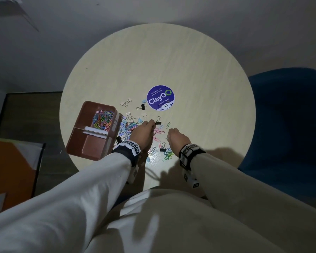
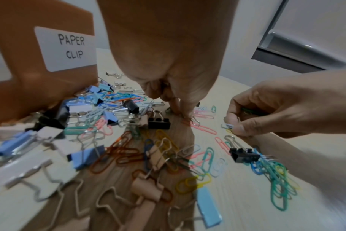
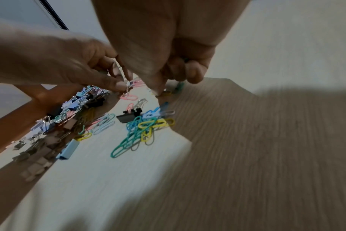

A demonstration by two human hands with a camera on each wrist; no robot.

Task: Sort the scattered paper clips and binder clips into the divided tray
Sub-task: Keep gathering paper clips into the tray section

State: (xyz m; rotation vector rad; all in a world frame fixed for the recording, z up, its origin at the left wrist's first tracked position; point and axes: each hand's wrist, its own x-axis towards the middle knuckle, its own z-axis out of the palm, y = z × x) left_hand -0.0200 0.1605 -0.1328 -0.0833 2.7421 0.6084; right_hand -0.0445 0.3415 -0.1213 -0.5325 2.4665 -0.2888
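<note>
A pink paper clip (image 2: 202,128) is pinched on the round table (image 1: 190,70) by the left hand (image 1: 142,133); several paper clips (image 2: 249,110) are grasped in the curled right hand (image 1: 177,141).

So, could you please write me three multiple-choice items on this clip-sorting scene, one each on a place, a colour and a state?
1. Where does the tray sit?
A. at the table's left edge
B. on the sticker
C. on the blue chair

2. What colour is the round sticker?
A. red
B. purple
C. yellow

3. What does the tray's nearer compartment hold?
A. paper clips
B. binder clips
C. nothing visible

Answers: 1 A, the head view shows it by the left rim; 2 B, purple with white lettering; 3 C, only the far compartment holds the paper clips.
</note>
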